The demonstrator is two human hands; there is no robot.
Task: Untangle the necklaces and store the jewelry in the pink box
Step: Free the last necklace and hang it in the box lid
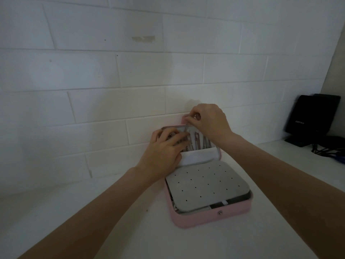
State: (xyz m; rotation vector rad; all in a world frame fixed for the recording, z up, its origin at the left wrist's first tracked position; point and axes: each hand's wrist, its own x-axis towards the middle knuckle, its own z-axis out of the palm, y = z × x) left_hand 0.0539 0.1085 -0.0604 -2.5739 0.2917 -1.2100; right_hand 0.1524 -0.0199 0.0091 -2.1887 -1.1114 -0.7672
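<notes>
Item: pink box (212,217), open on counter, lid (220,154) propped against wall. Chains (197,140) hang inside lid. My right hand (211,121) pinches a clasp at lid top; left hand (164,148) lies flat, fingers straight, on chains. I judge: hook gently, keep strands separate.

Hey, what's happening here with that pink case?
A person is putting necklaces into an open pink box on a white counter. The lid stands up against the brick wall, with necklace chains hanging inside it. The right hand pinches something small and shiny at the lid's top edge, while the left hand rests flat over the chains. A grey dotted panel covers the base.
</notes>
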